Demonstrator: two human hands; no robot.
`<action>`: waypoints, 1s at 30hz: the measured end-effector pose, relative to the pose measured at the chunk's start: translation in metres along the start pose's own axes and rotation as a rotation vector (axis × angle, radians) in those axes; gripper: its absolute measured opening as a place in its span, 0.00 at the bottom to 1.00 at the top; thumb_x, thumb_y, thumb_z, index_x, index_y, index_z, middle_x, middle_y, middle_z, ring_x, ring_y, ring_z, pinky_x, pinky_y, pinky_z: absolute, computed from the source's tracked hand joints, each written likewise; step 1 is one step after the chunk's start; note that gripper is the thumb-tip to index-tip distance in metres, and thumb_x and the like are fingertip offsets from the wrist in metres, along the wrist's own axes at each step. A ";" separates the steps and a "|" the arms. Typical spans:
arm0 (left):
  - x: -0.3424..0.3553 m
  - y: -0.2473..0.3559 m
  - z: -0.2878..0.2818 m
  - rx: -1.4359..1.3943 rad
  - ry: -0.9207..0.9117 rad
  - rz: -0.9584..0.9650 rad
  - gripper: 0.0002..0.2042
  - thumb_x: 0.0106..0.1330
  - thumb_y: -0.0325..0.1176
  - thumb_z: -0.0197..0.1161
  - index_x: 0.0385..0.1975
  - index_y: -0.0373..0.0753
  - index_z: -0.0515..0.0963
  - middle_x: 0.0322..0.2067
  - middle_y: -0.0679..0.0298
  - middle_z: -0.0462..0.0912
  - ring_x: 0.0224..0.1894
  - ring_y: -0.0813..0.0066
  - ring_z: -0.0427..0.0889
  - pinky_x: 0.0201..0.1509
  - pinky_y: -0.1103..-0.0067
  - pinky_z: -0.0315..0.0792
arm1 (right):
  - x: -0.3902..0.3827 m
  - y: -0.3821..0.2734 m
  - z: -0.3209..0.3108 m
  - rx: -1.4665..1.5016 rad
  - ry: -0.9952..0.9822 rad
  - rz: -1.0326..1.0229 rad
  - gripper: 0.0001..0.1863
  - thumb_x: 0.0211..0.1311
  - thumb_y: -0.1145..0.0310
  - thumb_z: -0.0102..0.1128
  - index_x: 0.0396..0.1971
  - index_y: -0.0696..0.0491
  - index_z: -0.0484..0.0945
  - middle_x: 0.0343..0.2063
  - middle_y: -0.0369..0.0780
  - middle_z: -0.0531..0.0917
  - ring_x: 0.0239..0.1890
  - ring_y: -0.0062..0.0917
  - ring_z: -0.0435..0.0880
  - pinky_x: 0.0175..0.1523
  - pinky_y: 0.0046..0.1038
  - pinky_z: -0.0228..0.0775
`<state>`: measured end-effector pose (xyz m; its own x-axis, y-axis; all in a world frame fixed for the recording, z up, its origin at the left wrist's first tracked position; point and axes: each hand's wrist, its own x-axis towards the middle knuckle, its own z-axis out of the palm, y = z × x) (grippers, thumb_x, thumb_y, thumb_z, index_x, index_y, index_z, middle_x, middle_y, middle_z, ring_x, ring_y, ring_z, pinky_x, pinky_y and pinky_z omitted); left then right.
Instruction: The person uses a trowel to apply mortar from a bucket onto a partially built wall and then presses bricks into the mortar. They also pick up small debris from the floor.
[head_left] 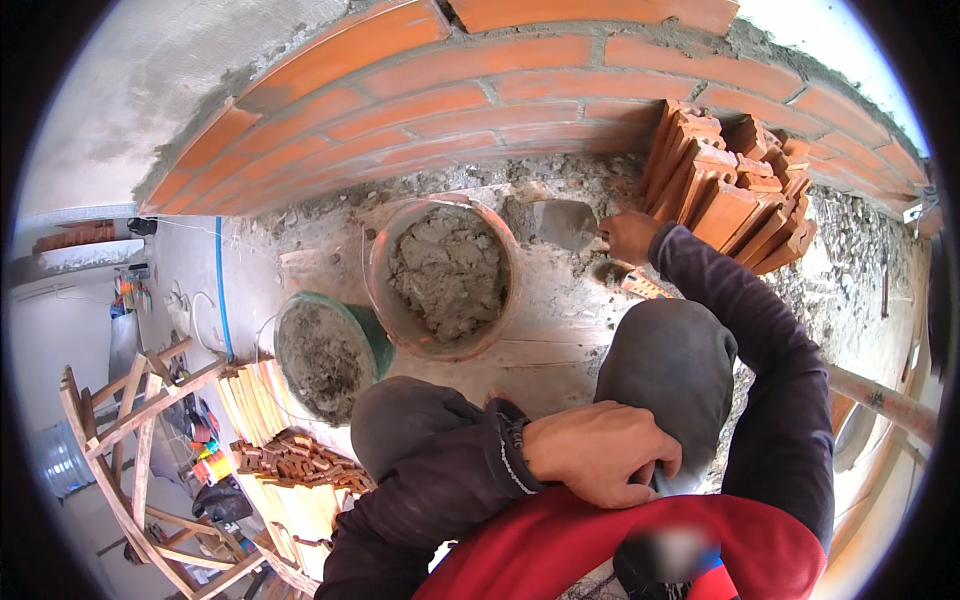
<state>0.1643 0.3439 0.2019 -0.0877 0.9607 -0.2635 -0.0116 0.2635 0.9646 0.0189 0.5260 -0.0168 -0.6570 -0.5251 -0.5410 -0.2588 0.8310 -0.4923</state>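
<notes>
A trowel [563, 222] is gripped by its handle in the right hand [628, 236], its mortar-smeared blade held just beside the rim of a reddish bucket [385, 290] filled with grey mortar — the blade is pointed toward the bucket, over the rubble-strewn platform [560, 300]. The left hand [598, 452] is rested loosely closed between the knees, and nothing is seen to be held in it. A green bucket [375, 335] is set touching the reddish one on its left. Loose bricks [735, 195] are stacked near the right hand, against the brick wall [480, 90] — curved by the lens.
</notes>
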 end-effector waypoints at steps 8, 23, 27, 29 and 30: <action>-0.001 -0.001 0.003 0.012 0.009 0.011 0.14 0.56 0.33 0.66 0.42 0.37 0.79 0.29 0.59 0.88 0.32 0.55 0.86 0.37 0.63 0.77 | -0.036 0.008 -0.006 0.182 0.153 -0.095 0.24 0.54 0.66 0.62 0.51 0.60 0.80 0.40 0.58 0.84 0.46 0.52 0.84 0.53 0.45 0.75; 0.002 -0.012 0.022 0.162 0.158 0.118 0.14 0.53 0.38 0.66 0.37 0.39 0.85 0.33 0.54 0.87 0.38 0.51 0.86 0.42 0.61 0.78 | -0.092 -0.150 -0.105 -0.415 0.563 -0.369 0.11 0.61 0.68 0.63 0.42 0.55 0.79 0.34 0.45 0.85 0.37 0.46 0.85 0.41 0.47 0.77; 0.003 -0.017 0.029 0.194 0.228 0.093 0.13 0.46 0.38 0.67 0.33 0.45 0.87 0.33 0.57 0.88 0.38 0.53 0.87 0.40 0.62 0.80 | -0.088 -0.184 -0.122 -0.293 0.418 -0.411 0.11 0.66 0.64 0.60 0.40 0.56 0.79 0.32 0.48 0.84 0.35 0.49 0.84 0.41 0.49 0.76; 0.003 -0.021 0.034 0.231 0.275 0.160 0.13 0.46 0.36 0.65 0.32 0.41 0.85 0.29 0.54 0.86 0.36 0.50 0.86 0.39 0.58 0.78 | -0.074 -0.205 -0.120 -0.363 0.162 -0.364 0.13 0.68 0.61 0.59 0.42 0.56 0.80 0.32 0.49 0.85 0.37 0.50 0.84 0.42 0.50 0.76; 0.000 -0.019 0.032 0.261 0.286 0.200 0.12 0.46 0.36 0.64 0.31 0.40 0.84 0.28 0.53 0.86 0.35 0.48 0.85 0.38 0.57 0.77 | -0.067 -0.214 -0.117 -0.399 0.046 -0.322 0.14 0.69 0.60 0.58 0.44 0.55 0.80 0.33 0.50 0.85 0.37 0.50 0.85 0.42 0.51 0.76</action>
<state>0.1966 0.3420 0.1829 -0.3351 0.9419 -0.0223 0.2825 0.1231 0.9513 0.0356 0.4048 0.2051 -0.5279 -0.7647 -0.3694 -0.6972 0.6386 -0.3258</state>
